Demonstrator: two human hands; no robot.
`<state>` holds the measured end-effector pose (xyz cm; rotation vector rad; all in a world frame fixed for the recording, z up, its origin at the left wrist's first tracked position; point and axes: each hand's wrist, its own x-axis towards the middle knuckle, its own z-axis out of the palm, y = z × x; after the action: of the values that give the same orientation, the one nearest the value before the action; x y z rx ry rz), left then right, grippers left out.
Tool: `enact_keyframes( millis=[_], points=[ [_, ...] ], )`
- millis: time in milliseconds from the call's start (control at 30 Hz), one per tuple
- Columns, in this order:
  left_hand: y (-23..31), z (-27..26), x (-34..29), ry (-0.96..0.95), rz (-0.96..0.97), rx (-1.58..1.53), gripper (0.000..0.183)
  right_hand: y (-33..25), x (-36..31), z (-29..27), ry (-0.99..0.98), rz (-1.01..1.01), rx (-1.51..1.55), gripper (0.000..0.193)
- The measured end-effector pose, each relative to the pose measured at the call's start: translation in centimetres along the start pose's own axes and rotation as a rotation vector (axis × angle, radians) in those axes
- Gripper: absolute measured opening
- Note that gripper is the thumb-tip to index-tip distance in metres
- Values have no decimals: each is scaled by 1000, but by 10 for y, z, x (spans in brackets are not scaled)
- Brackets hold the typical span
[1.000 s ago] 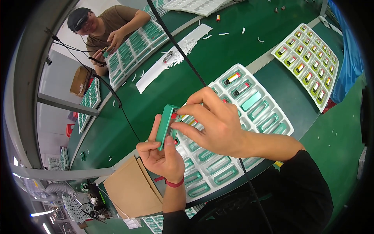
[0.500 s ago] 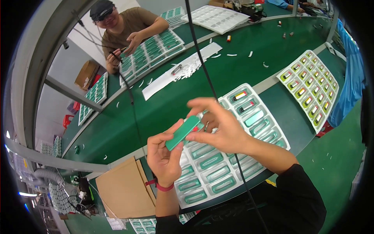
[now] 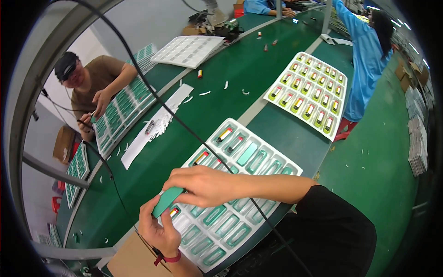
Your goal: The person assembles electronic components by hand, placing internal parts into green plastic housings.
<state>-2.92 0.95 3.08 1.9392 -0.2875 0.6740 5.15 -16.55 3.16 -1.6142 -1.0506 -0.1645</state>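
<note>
A flat, oblong green plastic casing [image 3: 167, 201] is held tilted above the near left part of a white moulded tray [image 3: 264, 145]. My left hand [image 3: 160, 233], with a red band at its wrist, pinches its lower end between thumb and fingers. My right hand [image 3: 203, 184] is closed over the upper end, its fingertips partly hidden. The tray's pockets carry several open green casings, a closed-looking green piece [image 3: 247, 153] and some small batteries with red and yellow wrap [image 3: 224, 134]. Just below the held casing shows another red and yellow battery [image 3: 174, 212].
A second tray [image 3: 301, 128] of yellow-green casings with batteries stands at right. Across the green table, a person [image 3: 104, 76] works over a tray; another in blue [image 3: 364, 69] is at far right. A black cable [image 3: 184, 123] crosses the view. White slivers lie on a strip [image 3: 131, 154].
My view has swung right, so the trays appear further left. My right hand, fingers partly raised before, now closes over the casing's upper end. The casing stays in my left hand.
</note>
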Motion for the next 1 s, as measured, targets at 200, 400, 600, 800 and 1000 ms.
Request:
enact_keyframes(
  millis=[200, 400, 600, 800, 1000],
  points=[
    [-6, 6, 5, 62, -11, -8, 27, 3, -4, 10, 149, -131, -158, 24],
    [-1, -5, 6, -163, -144, -50, 27, 3, -8, -9, -117, -149, -292, 26],
    [1, -5, -1, -95, 22, 185, 38, 6, -2, 0, -71, -297, -447, 29],
    [-27, 10, 7, 105, 390, -114, 59, -21, -4, -5, 246, -631, -712, 31],
    [-22, 1, -3, 198, 480, -195, 38, -39, -8, -2, 221, -670, -581, 31]
  ],
)
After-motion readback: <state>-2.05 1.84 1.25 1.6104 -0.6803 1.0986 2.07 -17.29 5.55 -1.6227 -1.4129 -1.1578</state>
